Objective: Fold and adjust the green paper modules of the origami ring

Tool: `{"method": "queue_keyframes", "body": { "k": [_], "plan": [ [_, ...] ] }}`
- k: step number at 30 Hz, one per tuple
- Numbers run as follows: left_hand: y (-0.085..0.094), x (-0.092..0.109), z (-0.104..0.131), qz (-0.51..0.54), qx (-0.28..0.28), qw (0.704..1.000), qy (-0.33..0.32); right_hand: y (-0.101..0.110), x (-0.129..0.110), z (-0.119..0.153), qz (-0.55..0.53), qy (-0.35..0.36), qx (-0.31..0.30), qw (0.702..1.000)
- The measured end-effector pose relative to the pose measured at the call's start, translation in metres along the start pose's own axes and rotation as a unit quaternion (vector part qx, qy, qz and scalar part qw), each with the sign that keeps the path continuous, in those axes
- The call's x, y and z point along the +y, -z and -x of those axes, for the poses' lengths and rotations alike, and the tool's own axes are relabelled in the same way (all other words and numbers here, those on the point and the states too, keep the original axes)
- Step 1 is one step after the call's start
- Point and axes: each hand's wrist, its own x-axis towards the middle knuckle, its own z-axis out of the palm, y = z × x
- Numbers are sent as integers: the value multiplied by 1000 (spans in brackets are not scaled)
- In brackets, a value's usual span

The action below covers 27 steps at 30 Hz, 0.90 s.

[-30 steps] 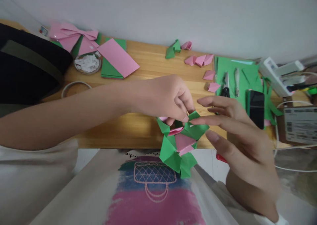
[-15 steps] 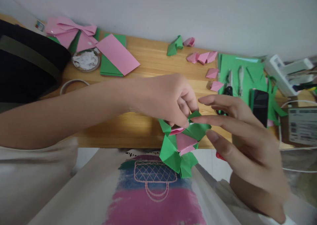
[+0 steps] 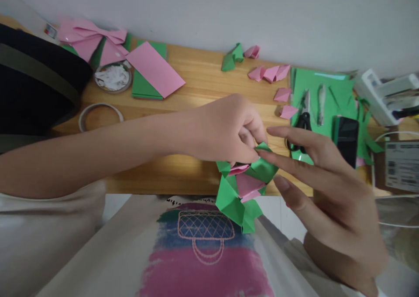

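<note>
Model [image 3: 250, 186]: green and pink folded paper, held up at the front edge of the table [image 3: 157, 177], its lower flaps showing beyond that edge; I can't tell whether it touches the wood.
Left hand [image 3: 225, 129]: fingers curled over the model's top, thumb and forefinger closed on it, other tips partly hidden.
Right hand [image 3: 340, 196]: fingers spread apart, forefinger tip against a green flap, thumb just beside the paper.
Back edge: a green piece [image 3: 233, 57], with pink pieces [image 3: 270, 73] scattered rightward and forward from it.
Right end: green sheets [image 3: 304, 80] bearing a phone [image 3: 347, 140] and scissors [image 3: 305, 120], the handles partly off them.
Back left corner: a pink bow [image 3: 93, 37], with a dish [image 3: 130, 83] of white scraps [image 3: 113, 76] before it.
</note>
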Motion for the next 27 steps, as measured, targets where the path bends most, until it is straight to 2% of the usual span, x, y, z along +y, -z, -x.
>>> {"method": "queue_keyframes", "body": {
  "k": [8,14,18,27],
  "plan": [
    [0,7,0,-21,9,1000,-7,-3,-1,0,68,54,-11,996],
    [3,8,2,16,-23,1000,7,-5,-6,5,26,-15,-5,1000],
    [4,9,3,2,-39,999,7,-2,-3,5,15,-6,-16,1000],
    [-7,6,1,-16,42,999,-11,-1,2,6,8,10,-28,1000]
  ]
}}
